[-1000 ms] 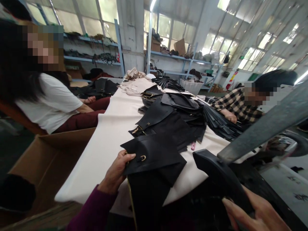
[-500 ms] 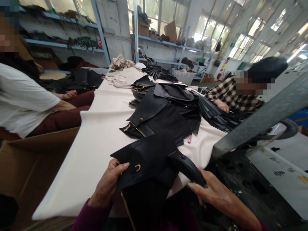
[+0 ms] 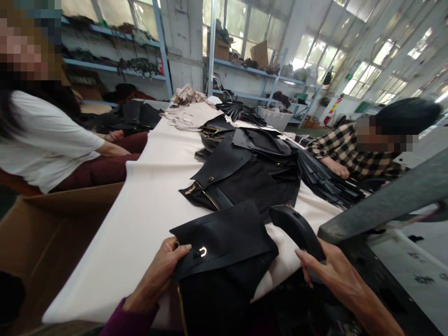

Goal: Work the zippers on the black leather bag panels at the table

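My left hand [image 3: 163, 268] pinches the left edge of a black leather bag panel [image 3: 227, 238], thumb on top beside a gold D-shaped ring [image 3: 202, 252]. Dark cloth with a gold zip [image 3: 182, 308] hangs below that panel toward my lap. In my right hand [image 3: 325, 263] is a curved black strap piece [image 3: 294, 226], its far end up and to the left, apart from the panel's right edge. Just beyond, a similar black bag piece [image 3: 241, 182] with a gold zip lies on the white-covered table [image 3: 140, 233].
More black pieces [image 3: 262, 142] and a fan of black strips [image 3: 322, 177] lie farther back. A grey metal bar [image 3: 378, 200] slants in at right. An open cardboard box [image 3: 70, 224] stands left. One person sits left; another in a checked shirt [image 3: 336, 142] sits right.
The curved strap piece has moved right, away from the panel, with my right hand. My left hand still grips the panel. The whole view has shifted slightly.
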`<state>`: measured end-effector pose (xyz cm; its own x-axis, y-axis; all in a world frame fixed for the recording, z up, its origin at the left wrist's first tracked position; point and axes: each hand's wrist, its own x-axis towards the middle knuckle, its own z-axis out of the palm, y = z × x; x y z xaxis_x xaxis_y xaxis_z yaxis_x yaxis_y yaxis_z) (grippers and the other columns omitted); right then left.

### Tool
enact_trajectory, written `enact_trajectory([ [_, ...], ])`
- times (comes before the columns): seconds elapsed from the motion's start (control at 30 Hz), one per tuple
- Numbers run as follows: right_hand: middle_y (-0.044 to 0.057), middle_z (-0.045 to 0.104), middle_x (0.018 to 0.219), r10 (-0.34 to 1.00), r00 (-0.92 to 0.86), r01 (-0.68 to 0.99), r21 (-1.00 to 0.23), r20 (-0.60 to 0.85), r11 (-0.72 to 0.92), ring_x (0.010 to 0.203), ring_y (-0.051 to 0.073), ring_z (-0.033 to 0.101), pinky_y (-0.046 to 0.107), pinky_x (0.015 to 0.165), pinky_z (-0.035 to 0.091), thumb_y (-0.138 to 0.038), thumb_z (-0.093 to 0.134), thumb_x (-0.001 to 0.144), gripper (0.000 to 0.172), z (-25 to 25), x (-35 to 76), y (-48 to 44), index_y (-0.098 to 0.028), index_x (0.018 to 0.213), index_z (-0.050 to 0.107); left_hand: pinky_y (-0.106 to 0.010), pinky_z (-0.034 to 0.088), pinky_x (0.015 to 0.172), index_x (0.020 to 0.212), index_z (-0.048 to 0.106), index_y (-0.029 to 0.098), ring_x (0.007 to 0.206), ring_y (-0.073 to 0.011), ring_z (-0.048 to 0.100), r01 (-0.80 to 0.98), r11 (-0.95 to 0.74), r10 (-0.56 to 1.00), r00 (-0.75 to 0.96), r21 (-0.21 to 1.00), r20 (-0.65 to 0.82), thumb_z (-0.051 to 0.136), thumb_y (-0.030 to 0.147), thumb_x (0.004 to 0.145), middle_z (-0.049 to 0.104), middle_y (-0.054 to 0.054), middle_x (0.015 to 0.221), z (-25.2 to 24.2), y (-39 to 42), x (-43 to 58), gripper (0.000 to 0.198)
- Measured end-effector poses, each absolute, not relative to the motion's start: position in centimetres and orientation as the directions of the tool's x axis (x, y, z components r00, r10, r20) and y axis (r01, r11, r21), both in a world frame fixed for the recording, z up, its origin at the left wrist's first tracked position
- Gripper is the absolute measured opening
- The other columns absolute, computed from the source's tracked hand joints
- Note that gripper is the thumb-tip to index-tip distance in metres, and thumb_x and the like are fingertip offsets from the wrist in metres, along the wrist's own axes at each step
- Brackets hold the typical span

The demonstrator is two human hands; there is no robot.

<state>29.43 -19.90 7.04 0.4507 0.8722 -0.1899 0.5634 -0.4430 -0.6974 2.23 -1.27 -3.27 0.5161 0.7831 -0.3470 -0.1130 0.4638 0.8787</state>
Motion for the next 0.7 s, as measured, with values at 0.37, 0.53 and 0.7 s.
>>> enact_trajectory([
  [0.37,-0.006,0.055,0.058,0.919,0.328,0.548,-0.748,-0.220,-0.374,0.051,0.014,0.058,0.022,0.048,0.044,-0.038,0.052,0.085,0.018,5.3,27.3,-14.0,-0.020,0.081,0.052,-0.024,0.047,0.055,0.086,0.064,0.012,0.058,-0.0161,0.060,0.029,0.432,0.774,0.500,0.901,-0.388,0.068,0.031,0.067,0.066,-0.001,0.067,-3.7,-0.7,2.1,0.027],
  [0.53,-0.006,0.055,0.054,0.900,0.380,0.526,-0.751,-0.212,-0.399,0.051,0.013,0.057,0.022,0.048,0.044,-0.045,0.047,0.087,0.028,5.7,28.4,-13.9,-0.021,0.073,0.050,-0.022,0.045,0.049,0.084,0.063,0.013,0.054,-0.0156,0.059,-0.004,0.478,0.776,0.470,0.878,-0.420,0.069,0.030,0.065,0.064,-0.001,0.064,-3.9,-0.8,2.3,0.026],
  [0.7,-0.003,0.058,0.052,0.831,0.534,0.561,-0.670,-0.155,-0.486,0.049,0.016,0.057,0.025,0.048,0.043,-0.049,0.047,0.084,0.035,7.8,29.9,-15.6,-0.021,0.064,0.051,-0.024,0.048,0.050,0.085,0.062,0.014,0.052,-0.0160,0.060,-0.147,0.488,0.851,0.300,0.860,-0.431,0.070,0.024,0.057,0.065,0.000,0.064,-2.3,0.7,1.3,0.031],
])
